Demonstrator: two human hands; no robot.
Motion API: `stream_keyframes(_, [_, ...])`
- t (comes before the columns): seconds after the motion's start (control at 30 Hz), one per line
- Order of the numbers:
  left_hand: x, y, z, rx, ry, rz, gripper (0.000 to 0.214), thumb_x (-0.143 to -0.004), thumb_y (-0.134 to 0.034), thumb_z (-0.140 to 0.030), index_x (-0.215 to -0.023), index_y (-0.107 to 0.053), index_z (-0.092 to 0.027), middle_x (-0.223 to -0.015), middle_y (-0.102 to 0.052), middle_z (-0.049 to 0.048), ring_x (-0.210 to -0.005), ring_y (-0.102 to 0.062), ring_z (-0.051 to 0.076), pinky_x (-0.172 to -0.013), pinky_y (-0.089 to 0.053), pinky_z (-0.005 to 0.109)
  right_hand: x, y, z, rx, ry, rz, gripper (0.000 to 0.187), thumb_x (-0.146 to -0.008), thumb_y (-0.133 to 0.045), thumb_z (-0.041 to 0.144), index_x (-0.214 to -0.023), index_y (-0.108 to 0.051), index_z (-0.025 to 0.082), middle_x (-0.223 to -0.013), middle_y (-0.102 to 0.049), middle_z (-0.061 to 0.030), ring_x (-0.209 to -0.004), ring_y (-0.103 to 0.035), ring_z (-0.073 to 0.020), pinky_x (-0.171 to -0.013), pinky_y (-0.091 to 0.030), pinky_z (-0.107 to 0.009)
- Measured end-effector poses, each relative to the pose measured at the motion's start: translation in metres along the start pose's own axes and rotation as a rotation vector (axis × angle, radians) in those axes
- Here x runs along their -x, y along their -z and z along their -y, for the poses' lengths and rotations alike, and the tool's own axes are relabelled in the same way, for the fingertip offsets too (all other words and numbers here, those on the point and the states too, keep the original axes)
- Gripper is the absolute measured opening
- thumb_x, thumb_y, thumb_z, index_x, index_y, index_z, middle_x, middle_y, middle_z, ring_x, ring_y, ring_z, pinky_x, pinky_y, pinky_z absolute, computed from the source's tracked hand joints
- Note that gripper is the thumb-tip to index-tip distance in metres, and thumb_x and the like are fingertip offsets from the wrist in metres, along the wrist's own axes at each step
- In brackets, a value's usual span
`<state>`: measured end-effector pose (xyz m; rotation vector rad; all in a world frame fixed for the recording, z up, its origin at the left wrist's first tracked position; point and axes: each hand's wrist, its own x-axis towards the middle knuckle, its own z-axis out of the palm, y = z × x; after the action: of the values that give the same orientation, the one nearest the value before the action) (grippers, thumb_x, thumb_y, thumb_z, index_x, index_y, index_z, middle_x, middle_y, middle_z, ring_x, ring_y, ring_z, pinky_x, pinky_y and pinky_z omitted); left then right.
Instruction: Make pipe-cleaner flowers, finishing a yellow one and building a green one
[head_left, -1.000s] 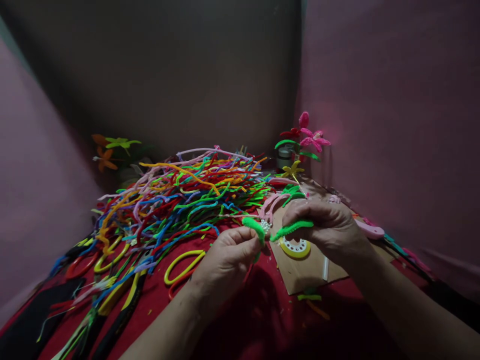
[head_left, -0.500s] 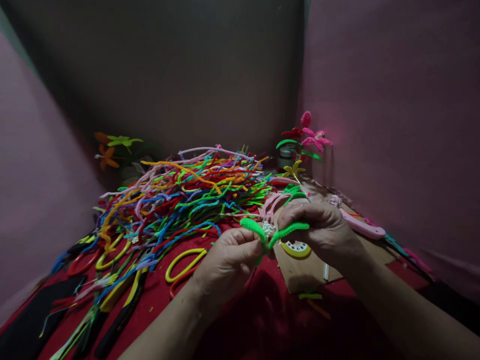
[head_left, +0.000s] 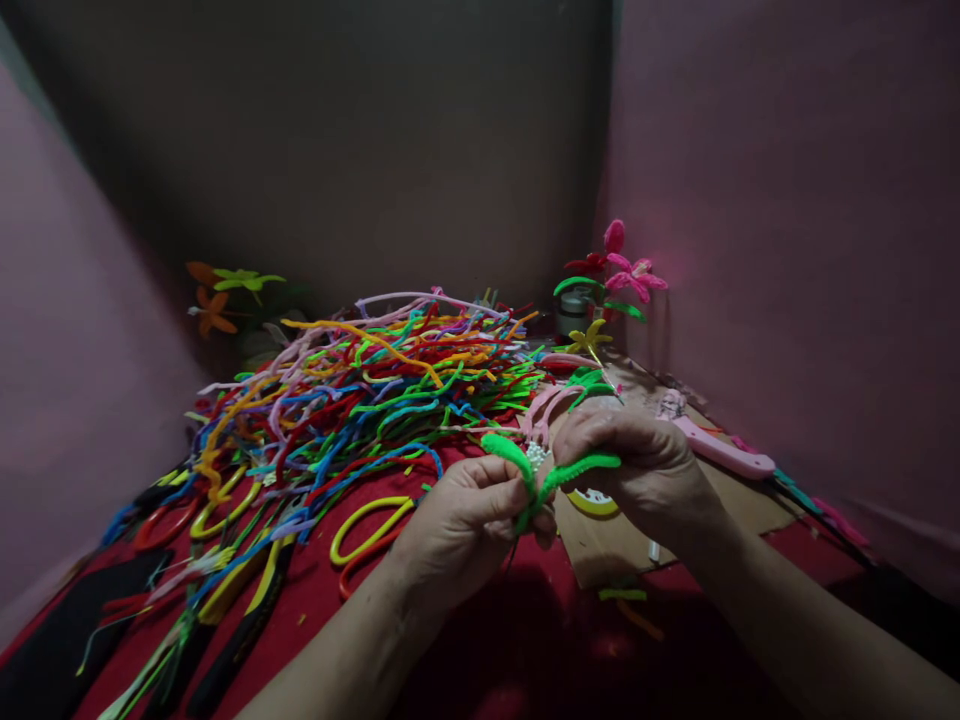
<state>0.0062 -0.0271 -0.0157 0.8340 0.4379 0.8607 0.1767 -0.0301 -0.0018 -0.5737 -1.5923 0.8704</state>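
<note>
Both my hands meet low in the middle of the view over a red cloth. My left hand pinches the base of a bright green pipe cleaner bent into loops around a small cluster of white beads. My right hand is closed on the right-hand loop of the same green piece. Just under my right hand lies a yellow tape roll on a piece of brown cardboard.
A big heap of pipe cleaners in many colours covers the cloth behind my hands. Finished pink flowers stand at the back right, orange and green ones at the back left. A pink-handled tool lies right; pliers lie left.
My hands have drawn closer together and the two green loops have folded upward around the beads. My right hand now covers more of the tape roll.
</note>
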Motion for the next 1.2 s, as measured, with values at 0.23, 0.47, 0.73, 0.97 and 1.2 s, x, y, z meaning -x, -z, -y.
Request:
stream_keyframes(0.23, [0.0, 0.002, 0.0, 0.019, 0.021, -0.008, 0.014, -0.068, -0.069, -0.02, -0.069, -0.064, -0.006, -0.06, -0.063, 0.0073, -0.054, -0.057, 0.012, -0.056, -0.042, 0.024, 0.003, -0.003, 0.0, -0.014, 0.029, -0.033, 0.007, -0.072, -0.066, 0.014, -0.074, -0.066, 0.021, -0.071, -0.06, -0.0011, -0.071, -0.055, -0.0148, -0.068, -0.045, -0.03])
stream_keyframes(0.47, [0.003, -0.001, 0.001, 0.015, 0.042, -0.027, 0.015, -0.066, -0.07, -0.02, -0.07, -0.064, -0.007, -0.06, -0.063, 0.0067, -0.052, -0.056, 0.012, -0.053, -0.04, 0.023, 0.003, -0.004, -0.001, -0.027, 0.046, -0.036, 0.012, -0.072, -0.065, 0.011, -0.076, -0.066, 0.022, -0.071, -0.059, -0.0004, -0.073, -0.055, -0.0153, -0.07, -0.045, -0.031])
stream_keyframes(0.73, [0.002, -0.004, 0.001, 0.042, 0.057, -0.026, 0.011, -0.067, -0.069, -0.016, -0.068, -0.062, -0.007, -0.066, -0.062, 0.0056, -0.049, -0.052, 0.007, -0.05, -0.037, 0.02, 0.004, -0.007, 0.002, -0.014, 0.091, -0.059, 0.011, -0.071, -0.068, 0.014, -0.077, -0.067, 0.023, -0.068, -0.06, -0.0009, -0.072, -0.055, -0.0174, -0.072, -0.044, -0.036])
stream_keyframes(0.97, [0.003, -0.006, 0.001, 0.014, 0.081, -0.043, 0.015, -0.067, -0.069, -0.019, -0.075, -0.064, -0.008, -0.066, -0.062, 0.006, -0.054, -0.052, 0.008, -0.052, -0.035, 0.019, 0.007, -0.008, 0.002, 0.06, 0.144, -0.087, 0.016, -0.072, -0.065, 0.01, -0.081, -0.067, 0.024, -0.07, -0.06, -0.001, -0.071, -0.056, -0.0168, -0.072, -0.044, -0.035])
stream_keyframes(1.2, [0.004, -0.009, 0.0, 0.009, 0.07, 0.024, 0.022, -0.063, -0.073, -0.026, -0.066, -0.063, -0.007, -0.056, -0.052, 0.0013, -0.045, -0.038, 0.004, -0.049, -0.029, 0.02, 0.011, -0.014, 0.002, 0.177, 0.199, -0.153, 0.018, -0.075, -0.061, 0.009, -0.085, -0.063, 0.024, -0.075, -0.059, -0.0015, -0.073, -0.056, -0.0158, -0.068, -0.046, -0.031])
